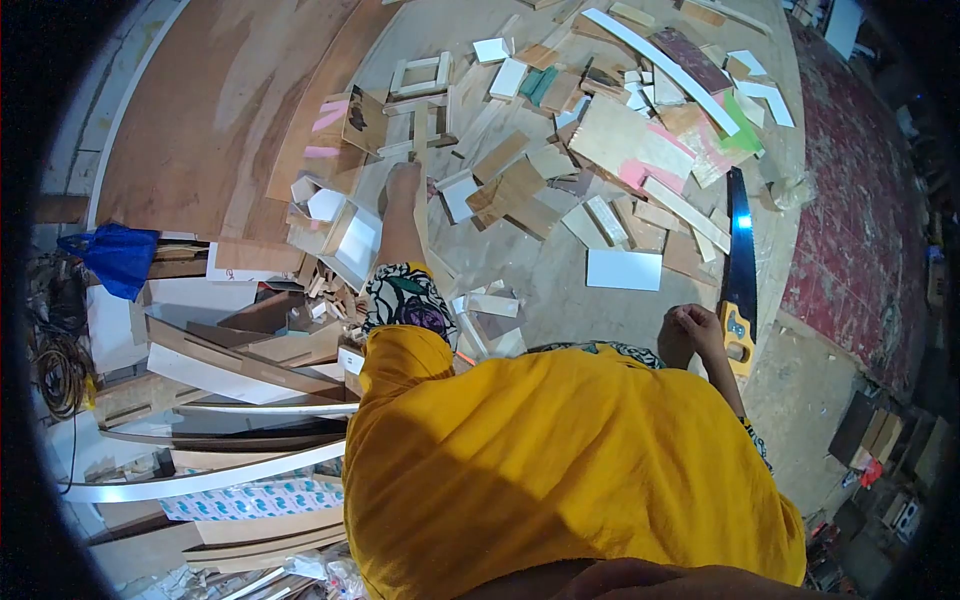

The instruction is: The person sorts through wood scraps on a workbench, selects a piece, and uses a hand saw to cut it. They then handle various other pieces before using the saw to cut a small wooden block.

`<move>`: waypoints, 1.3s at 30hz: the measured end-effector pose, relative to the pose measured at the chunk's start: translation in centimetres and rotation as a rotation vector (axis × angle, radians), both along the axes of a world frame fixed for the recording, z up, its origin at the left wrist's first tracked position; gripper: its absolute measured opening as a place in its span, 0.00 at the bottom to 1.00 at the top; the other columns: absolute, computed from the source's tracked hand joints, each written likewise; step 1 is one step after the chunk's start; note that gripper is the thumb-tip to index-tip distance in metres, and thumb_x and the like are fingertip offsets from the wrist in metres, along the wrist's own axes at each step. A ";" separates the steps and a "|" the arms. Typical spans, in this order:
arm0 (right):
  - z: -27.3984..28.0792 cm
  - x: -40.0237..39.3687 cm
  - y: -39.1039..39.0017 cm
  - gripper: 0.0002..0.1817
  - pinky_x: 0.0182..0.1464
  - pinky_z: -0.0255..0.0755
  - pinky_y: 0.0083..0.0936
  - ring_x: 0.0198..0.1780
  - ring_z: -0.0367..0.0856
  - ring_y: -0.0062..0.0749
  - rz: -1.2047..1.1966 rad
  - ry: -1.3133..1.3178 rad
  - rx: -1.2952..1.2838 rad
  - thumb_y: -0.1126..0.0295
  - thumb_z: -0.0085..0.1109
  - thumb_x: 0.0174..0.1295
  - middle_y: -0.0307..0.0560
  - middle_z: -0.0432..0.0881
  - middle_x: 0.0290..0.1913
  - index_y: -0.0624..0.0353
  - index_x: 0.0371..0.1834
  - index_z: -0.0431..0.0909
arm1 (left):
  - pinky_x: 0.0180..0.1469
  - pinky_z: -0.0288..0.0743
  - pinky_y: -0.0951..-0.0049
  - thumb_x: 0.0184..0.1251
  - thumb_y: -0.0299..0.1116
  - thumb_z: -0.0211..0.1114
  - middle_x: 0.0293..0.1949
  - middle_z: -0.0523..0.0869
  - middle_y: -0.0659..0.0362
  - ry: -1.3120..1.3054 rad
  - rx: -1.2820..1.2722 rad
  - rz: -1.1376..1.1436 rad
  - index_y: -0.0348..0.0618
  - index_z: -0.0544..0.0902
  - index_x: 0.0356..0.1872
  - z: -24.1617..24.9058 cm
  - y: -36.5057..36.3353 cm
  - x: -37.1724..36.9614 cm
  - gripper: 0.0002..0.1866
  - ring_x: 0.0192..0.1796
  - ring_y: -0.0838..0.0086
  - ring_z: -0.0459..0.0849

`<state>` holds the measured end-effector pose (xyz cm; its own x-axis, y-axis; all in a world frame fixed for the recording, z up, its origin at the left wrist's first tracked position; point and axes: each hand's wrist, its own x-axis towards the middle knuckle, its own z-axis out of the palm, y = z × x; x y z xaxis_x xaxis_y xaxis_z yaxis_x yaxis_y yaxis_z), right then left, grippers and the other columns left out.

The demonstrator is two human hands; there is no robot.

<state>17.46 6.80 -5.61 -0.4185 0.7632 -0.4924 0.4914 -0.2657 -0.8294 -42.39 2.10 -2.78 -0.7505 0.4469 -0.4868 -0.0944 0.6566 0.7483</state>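
My left hand [403,178] reaches forward beside a thin upright wood strip [421,135] and a small wooden frame [440,115]. Its fingers are hidden, so whether it grips the strip cannot be made out. Near the right side of my body, my right hand [690,325] is closed, fingertips pressed together; anything between them is too small to tell. Just right of it lies a saw [741,250] with a yellow handle. A white rectangular piece [623,270] lies in front of my right hand.
Wood offcuts [630,140] are scattered over the work surface ahead. A large brown panel [200,120] lies at the left. Below it are stacked curved strips [240,475] and a blue bag [118,258]. A worn red surface [845,220] is at the right.
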 end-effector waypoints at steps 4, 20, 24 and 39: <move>0.7 -0.3 -0.1 0.09 0.39 0.69 0.17 0.32 0.75 0.20 0.001 0.031 0.005 0.67 0.56 0.59 0.37 0.79 0.29 0.63 0.33 0.78 | 0.17 0.74 0.68 0.64 0.42 0.51 0.24 0.82 0.50 0.028 -0.034 -0.012 0.34 0.79 0.32 -1.8 0.0 -1.7 0.18 0.17 0.67 0.80; 1.0 -0.4 -0.2 0.10 0.37 0.69 0.17 0.31 0.75 0.18 -0.005 0.038 0.028 0.66 0.57 0.59 0.37 0.80 0.28 0.63 0.33 0.79 | 0.46 0.73 0.60 0.55 0.38 0.49 0.47 0.79 0.46 0.373 -0.154 -0.095 0.62 0.66 0.62 -2.4 0.1 -3.0 0.28 0.44 0.54 0.80; 0.3 0.0 -0.1 0.10 0.37 0.69 0.17 0.31 0.76 0.19 -0.010 0.054 0.005 0.66 0.56 0.60 0.37 0.80 0.28 0.63 0.33 0.79 | 0.48 0.72 0.59 0.55 0.36 0.48 0.49 0.78 0.45 0.475 -0.213 -0.209 0.65 0.62 0.64 -1.1 0.2 -2.3 0.31 0.47 0.54 0.79; 0.3 -0.2 0.1 0.09 0.38 0.70 0.19 0.32 0.78 0.21 0.008 -0.085 0.028 0.67 0.55 0.60 0.39 0.81 0.29 0.62 0.32 0.79 | 0.50 0.71 0.59 0.60 0.44 0.49 0.47 0.80 0.48 0.567 -0.240 -0.208 0.57 0.70 0.60 2.4 -0.1 0.4 0.24 0.48 0.56 0.79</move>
<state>17.28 6.93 -5.29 -0.3821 0.7740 -0.5050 0.5622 -0.2390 -0.7917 -41.98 2.03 -0.36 -0.8302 0.5383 -0.1452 0.4189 0.7741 0.4747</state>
